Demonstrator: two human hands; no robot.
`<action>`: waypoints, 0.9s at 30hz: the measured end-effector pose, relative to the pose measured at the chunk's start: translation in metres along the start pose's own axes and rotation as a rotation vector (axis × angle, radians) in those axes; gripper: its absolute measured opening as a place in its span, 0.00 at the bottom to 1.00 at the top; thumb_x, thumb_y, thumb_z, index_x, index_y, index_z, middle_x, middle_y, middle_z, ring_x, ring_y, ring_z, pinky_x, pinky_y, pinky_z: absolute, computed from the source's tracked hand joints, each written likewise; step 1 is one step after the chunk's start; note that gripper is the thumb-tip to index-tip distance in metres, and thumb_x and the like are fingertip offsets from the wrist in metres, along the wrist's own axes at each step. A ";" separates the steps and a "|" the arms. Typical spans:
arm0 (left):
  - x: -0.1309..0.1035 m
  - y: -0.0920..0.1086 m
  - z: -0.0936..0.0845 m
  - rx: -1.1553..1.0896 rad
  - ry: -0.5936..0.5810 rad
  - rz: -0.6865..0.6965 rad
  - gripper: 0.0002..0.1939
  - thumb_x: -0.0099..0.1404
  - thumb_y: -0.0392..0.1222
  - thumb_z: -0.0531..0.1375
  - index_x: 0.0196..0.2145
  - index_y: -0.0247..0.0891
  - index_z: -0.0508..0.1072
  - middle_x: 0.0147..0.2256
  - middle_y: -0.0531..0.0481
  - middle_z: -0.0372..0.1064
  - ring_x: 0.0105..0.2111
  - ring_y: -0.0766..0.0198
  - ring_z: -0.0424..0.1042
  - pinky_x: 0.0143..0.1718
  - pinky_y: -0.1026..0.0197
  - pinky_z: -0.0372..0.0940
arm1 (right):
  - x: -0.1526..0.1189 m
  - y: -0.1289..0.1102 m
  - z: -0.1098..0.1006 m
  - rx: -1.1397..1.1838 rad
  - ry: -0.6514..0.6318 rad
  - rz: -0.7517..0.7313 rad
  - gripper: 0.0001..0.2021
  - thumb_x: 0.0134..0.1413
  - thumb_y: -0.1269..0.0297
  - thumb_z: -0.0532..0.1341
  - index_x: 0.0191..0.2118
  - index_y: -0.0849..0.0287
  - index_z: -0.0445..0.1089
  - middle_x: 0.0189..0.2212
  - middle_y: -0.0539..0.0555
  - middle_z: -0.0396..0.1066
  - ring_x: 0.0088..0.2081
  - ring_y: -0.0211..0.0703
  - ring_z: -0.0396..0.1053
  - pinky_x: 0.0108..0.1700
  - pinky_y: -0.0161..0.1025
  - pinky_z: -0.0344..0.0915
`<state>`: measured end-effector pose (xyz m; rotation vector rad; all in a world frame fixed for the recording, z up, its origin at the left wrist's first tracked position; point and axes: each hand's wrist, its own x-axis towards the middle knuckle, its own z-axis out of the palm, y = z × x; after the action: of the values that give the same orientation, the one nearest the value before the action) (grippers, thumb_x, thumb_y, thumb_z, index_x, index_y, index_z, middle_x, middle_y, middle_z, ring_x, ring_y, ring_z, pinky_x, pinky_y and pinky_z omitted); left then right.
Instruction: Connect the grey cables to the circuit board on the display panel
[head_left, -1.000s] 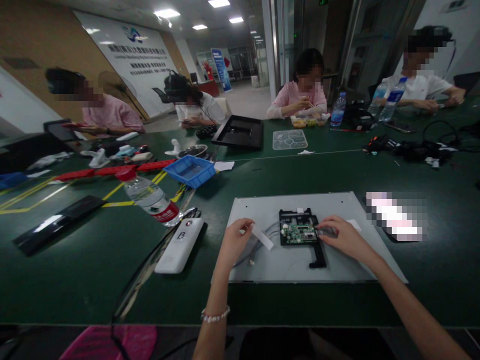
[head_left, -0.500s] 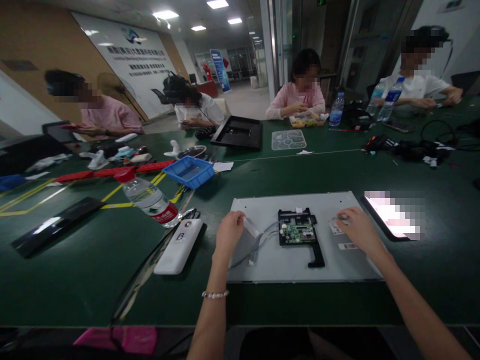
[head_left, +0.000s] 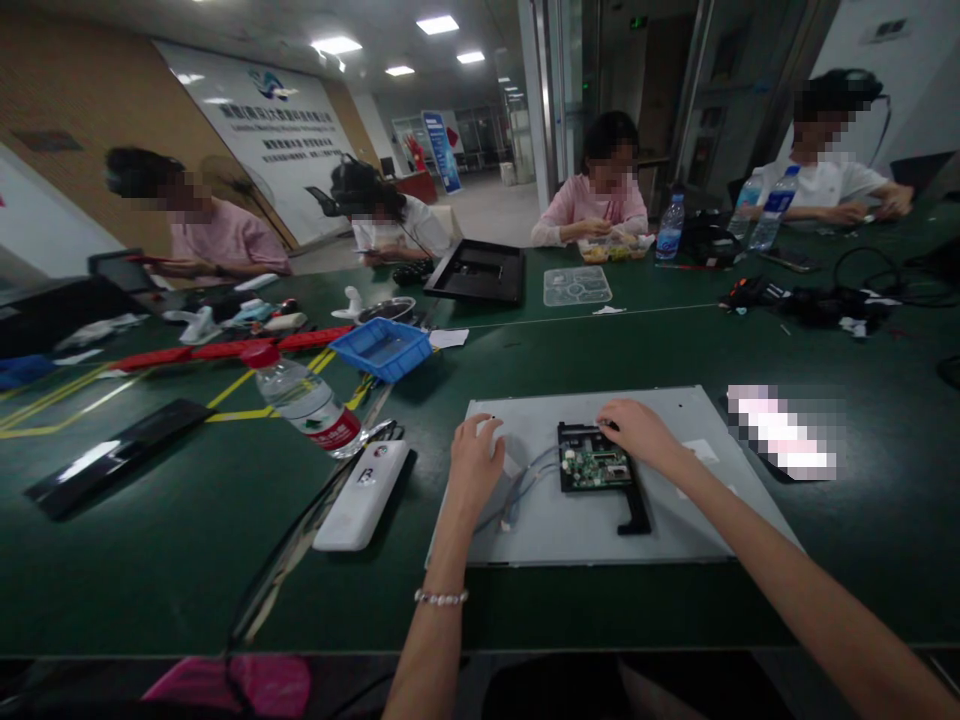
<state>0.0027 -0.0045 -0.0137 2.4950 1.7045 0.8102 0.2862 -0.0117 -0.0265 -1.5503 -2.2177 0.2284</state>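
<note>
A grey metal panel [head_left: 540, 545] lies flat on the green table before me. On it sits a black plastic bracket [head_left: 636, 512] with a green circuit board [head_left: 592, 466], and grey-blue cables [head_left: 517, 488] run from its left side. My left hand [head_left: 476, 465] rests over the panel's left part, fingers apart and curved, beside a pale strip [head_left: 511, 464] that is partly hidden. My right hand [head_left: 639, 430] has its fingertips pinched together at the bracket's top edge, where a small white tab was visible before; what they hold is hidden.
Left of the panel are a white power bank [head_left: 361, 500], a tilted water bottle [head_left: 307, 405] and a blue tray [head_left: 384, 350]. A phone [head_left: 780, 435] lies to the right. Farther off are a black frame [head_left: 480, 272] and a clear lid [head_left: 577, 287]; several people sit across the table.
My right hand has moved left from the label on the panel's right side to the bracket's top edge. My left hand has opened from a pinch on the pale strip.
</note>
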 end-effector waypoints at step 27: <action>-0.005 0.013 -0.019 -0.232 -0.342 0.040 0.13 0.64 0.41 0.49 0.25 0.38 0.67 0.32 0.48 0.64 0.31 0.63 0.66 0.35 0.59 0.61 | -0.064 0.066 -0.022 0.182 0.260 0.202 0.13 0.54 0.66 0.52 0.40 0.55 0.72 0.40 0.55 0.72 0.43 0.48 0.68 0.48 0.48 0.63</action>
<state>0.0046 -0.0193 0.0042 2.3510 1.3701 0.5094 0.3709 -0.0498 -0.0464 -1.6029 -1.7937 0.2641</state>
